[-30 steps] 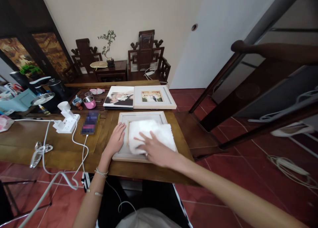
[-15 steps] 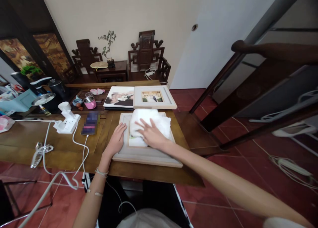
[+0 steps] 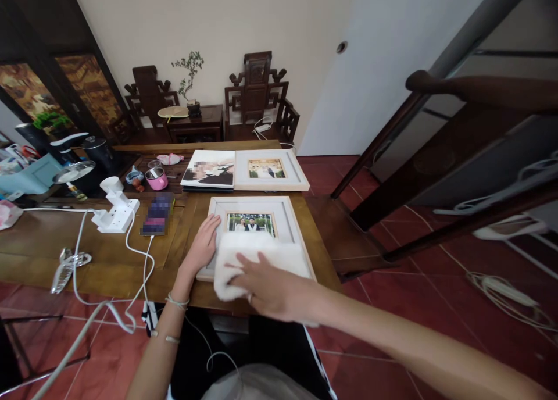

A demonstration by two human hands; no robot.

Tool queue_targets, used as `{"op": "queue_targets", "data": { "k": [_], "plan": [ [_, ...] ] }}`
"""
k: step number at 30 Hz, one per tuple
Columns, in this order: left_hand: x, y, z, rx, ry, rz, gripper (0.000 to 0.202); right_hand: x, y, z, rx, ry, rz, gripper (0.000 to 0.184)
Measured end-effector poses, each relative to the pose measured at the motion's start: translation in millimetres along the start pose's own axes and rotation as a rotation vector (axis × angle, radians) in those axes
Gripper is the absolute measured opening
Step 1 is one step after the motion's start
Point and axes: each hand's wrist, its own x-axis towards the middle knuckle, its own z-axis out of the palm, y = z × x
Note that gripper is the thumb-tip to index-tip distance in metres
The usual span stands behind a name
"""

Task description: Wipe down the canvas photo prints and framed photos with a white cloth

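Note:
A light wooden picture frame point(image 3: 294, 217) lies flat near the table's front edge, with a photo point(image 3: 253, 222) of two people in its mat. My left hand point(image 3: 204, 244) rests on the frame's left side, its fingers stretched out flat. Over the frame's lower part lies a fluffy white cloth point(image 3: 261, 246), which hides the bottom of the photo and the front rim. My right hand point(image 3: 265, 284) has hold of the cloth from above, fingers partly bent and pressed into it, thumb side toward me.
Behind stand a second framed photo point(image 3: 296, 170) and a photo book point(image 3: 209, 182). To the left are a phone point(image 3: 157, 214) on a cable, a white power strip point(image 3: 120, 214), a pink cup point(image 3: 157, 179) and a clear-and-silver object point(image 3: 65, 269). A dark wooden chair point(image 3: 392, 185) stands at the right.
My right hand has drawn the white cloth toward me, from the frame's middle to its front edge, uncovering the upper part of the photo. My left hand has stayed in place.

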Motion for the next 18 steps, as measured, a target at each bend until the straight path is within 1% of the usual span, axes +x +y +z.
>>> {"op": "queue_targets", "data": {
  "k": [1,3,4,6,8,11,13,16,18],
  "plan": [
    [0,0,-0.4,-0.001,-0.003,0.002,0.043,-10,-10,-1,0.040,-0.038,-0.036,0.051],
    [0,1,-1.2,-0.002,-0.006,0.006,0.043,-23,-21,0,0.074,-0.045,-0.080,0.047],
    [0,1,-1.5,-0.003,-0.008,0.006,0.043,-25,-23,2,0.063,-0.024,-0.092,0.046],
    [1,1,-1.8,-0.002,-0.016,0.001,0.044,-23,-17,9,0.016,0.040,-0.092,0.048],
    [1,2,-1.9,0.002,-0.024,-0.007,0.044,-13,-2,16,-0.044,0.112,-0.066,0.053],
    [1,2,-1.6,0.009,-0.025,-0.010,0.045,6,34,18,-0.195,0.277,0.032,0.055],
    [0,3,-1.5,0.011,-0.017,-0.007,0.045,19,61,11,-0.352,0.386,0.131,0.054],
    [0,3,-1.3,0.012,-0.011,-0.003,0.044,32,96,-9,-0.429,0.452,0.228,0.059],
    [0,2,-1.1,0.013,-0.010,-0.003,0.044,37,113,-23,-0.457,0.491,0.280,0.064]
  ]
}}
